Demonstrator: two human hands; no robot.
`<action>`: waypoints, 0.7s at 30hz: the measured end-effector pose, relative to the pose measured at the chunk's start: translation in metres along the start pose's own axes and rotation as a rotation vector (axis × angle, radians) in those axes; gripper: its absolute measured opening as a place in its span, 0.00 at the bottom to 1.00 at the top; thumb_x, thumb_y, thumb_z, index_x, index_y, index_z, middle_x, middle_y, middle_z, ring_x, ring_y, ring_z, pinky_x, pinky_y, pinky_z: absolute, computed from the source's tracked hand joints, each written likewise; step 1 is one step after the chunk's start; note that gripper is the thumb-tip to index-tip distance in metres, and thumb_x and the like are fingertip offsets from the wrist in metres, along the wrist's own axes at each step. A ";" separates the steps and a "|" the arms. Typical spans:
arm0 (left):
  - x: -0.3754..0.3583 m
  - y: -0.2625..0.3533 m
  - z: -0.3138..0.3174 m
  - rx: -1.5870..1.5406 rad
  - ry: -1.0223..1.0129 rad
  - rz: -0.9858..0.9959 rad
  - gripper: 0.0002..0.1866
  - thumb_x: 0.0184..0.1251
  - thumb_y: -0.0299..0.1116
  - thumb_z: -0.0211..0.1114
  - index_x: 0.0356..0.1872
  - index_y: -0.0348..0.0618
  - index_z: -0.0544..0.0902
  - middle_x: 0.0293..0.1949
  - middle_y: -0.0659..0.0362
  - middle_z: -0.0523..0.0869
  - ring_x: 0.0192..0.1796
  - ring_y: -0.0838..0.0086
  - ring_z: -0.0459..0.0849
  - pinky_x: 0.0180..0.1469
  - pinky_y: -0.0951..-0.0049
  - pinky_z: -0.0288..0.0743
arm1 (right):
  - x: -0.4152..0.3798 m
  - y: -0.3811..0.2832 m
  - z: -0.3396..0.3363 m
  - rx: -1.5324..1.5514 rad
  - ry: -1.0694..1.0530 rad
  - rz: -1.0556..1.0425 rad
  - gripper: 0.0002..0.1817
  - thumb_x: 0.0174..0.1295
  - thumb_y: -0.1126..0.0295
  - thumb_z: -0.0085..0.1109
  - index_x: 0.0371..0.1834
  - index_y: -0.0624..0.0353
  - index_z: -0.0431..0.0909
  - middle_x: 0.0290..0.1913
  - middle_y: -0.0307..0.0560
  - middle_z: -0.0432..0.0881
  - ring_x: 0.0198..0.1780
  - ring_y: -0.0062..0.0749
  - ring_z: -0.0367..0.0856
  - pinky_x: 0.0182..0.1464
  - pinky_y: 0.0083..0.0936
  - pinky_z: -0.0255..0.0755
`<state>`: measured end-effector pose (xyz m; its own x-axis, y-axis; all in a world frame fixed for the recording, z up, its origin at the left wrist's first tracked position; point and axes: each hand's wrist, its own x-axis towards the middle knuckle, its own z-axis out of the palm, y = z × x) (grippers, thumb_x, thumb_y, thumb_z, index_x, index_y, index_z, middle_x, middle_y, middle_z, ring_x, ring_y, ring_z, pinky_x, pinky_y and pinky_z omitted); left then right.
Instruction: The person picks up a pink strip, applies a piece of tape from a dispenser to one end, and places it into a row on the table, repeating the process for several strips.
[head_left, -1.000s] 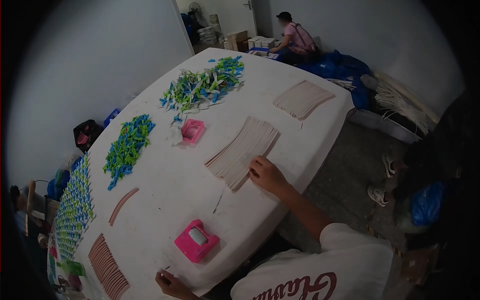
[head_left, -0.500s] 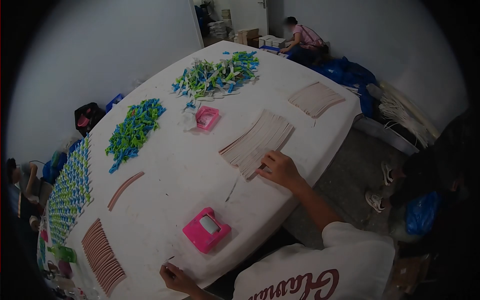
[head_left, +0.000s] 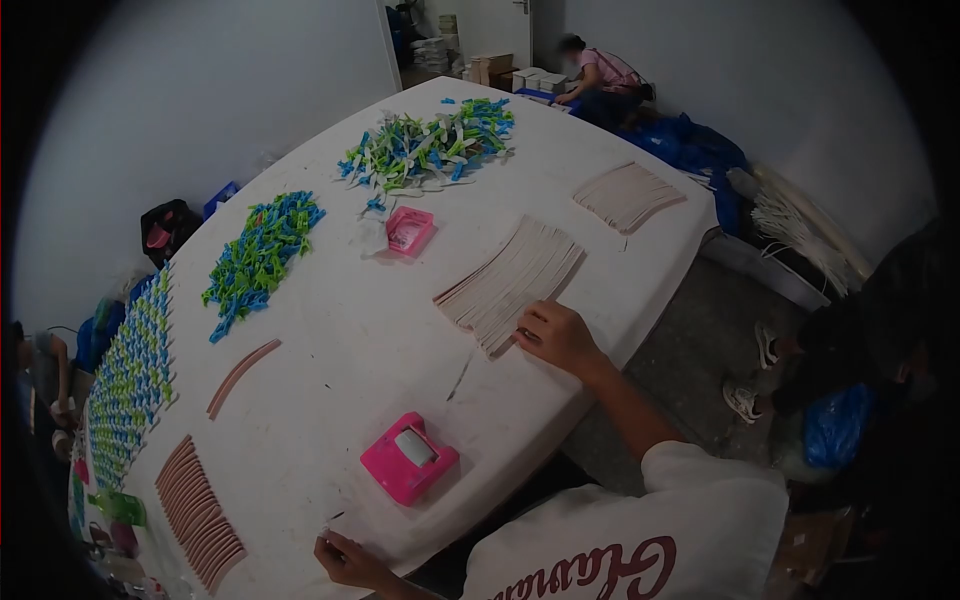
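Observation:
My right hand (head_left: 560, 338) rests at the near right edge of a row of pale flat strips (head_left: 515, 275), its fingers curled and pinching at the end strip. Low on the table, my left hand (head_left: 352, 562) has thumb and fingers pressed together. What it pinches, if anything, is too small to make out; a small dark sliver (head_left: 337, 514) shows just beyond the fingertips. Between my hands sits a bright pink holder with a white roller (head_left: 413, 452). A thin dark line (head_left: 461, 375) marks the table beside the strips.
Blue and green clips lie in a near heap (head_left: 262, 255) and a far heap (head_left: 430, 145), others in rows (head_left: 130, 385). Brownish-pink strips (head_left: 200, 510), a pink tray (head_left: 428, 232) and more pale strips (head_left: 628, 198) share the white table (head_left: 330, 300). A person (head_left: 605, 75) crouches behind; another stands right.
The whole view has shifted slightly. My right hand stays at the edge of the pale strips, and my left hand keeps its pinch near the table's front.

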<state>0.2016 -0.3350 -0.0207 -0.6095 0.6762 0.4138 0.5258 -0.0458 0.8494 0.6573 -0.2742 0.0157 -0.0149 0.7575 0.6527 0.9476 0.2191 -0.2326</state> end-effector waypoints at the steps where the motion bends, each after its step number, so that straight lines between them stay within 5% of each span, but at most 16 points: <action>1: 0.001 -0.003 -0.003 0.001 0.003 -0.001 0.11 0.75 0.35 0.59 0.39 0.36 0.79 0.21 0.67 0.71 0.22 0.85 0.65 0.22 0.81 0.59 | -0.001 -0.001 -0.001 0.005 -0.012 -0.005 0.11 0.49 0.67 0.72 0.26 0.55 0.77 0.32 0.41 0.77 0.35 0.37 0.80 0.37 0.32 0.77; 13: -0.001 0.025 0.002 0.095 0.016 -0.194 0.10 0.75 0.35 0.60 0.39 0.36 0.79 0.21 0.67 0.70 0.22 0.85 0.64 0.22 0.80 0.58 | 0.003 -0.001 -0.002 0.033 -0.011 -0.078 0.09 0.48 0.73 0.71 0.26 0.56 0.77 0.32 0.40 0.77 0.35 0.36 0.79 0.37 0.31 0.77; 15: 0.000 -0.002 0.000 0.054 0.019 0.019 0.10 0.75 0.34 0.60 0.39 0.36 0.80 0.21 0.66 0.70 0.22 0.84 0.63 0.22 0.79 0.58 | 0.004 -0.002 -0.003 0.008 -0.029 -0.087 0.08 0.48 0.74 0.70 0.26 0.56 0.77 0.32 0.40 0.77 0.36 0.36 0.79 0.36 0.31 0.77; 21: -0.001 0.006 -0.002 0.007 0.003 -0.013 0.09 0.73 0.30 0.61 0.41 0.33 0.80 0.20 0.65 0.71 0.23 0.82 0.65 0.24 0.78 0.61 | 0.000 0.002 0.001 0.052 -0.051 -0.106 0.09 0.46 0.76 0.71 0.31 0.55 0.82 0.33 0.40 0.79 0.36 0.37 0.80 0.37 0.30 0.77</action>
<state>0.2044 -0.3376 -0.0152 -0.6183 0.6745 0.4035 0.5220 -0.0315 0.8524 0.6585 -0.2730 0.0143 -0.1319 0.7581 0.6387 0.9219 0.3305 -0.2019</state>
